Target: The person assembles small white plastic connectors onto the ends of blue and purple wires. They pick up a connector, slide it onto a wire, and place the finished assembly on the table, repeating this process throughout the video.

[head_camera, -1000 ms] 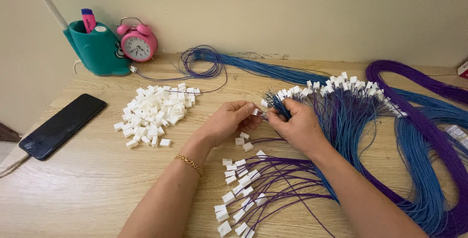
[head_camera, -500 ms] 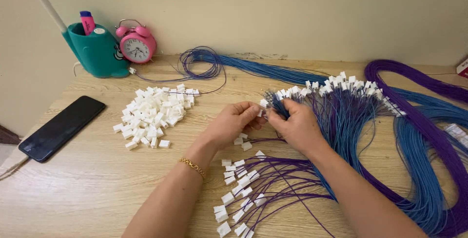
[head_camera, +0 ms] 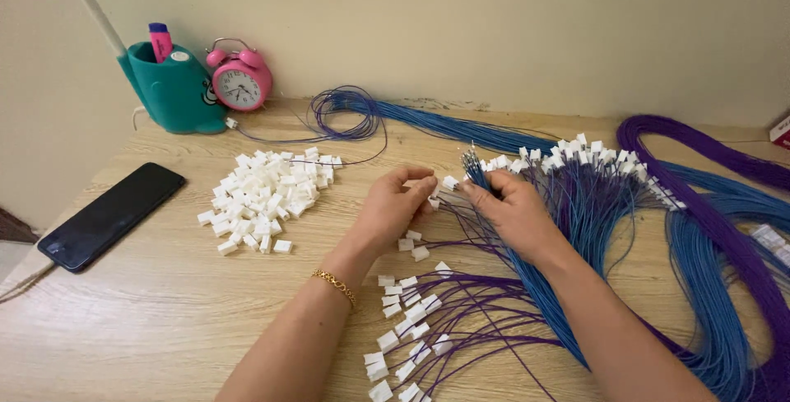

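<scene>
Left hand (head_camera: 393,209) and right hand (head_camera: 514,209) meet mid-tabletop (head_camera: 164,311). Left fingers pinched on a small white connector (head_camera: 449,181); right fingers closed on blue wires (head_camera: 494,190). Loose connector pile (head_camera: 265,196) lies left; black phone (head_camera: 111,215) sits near the left edge.
</scene>
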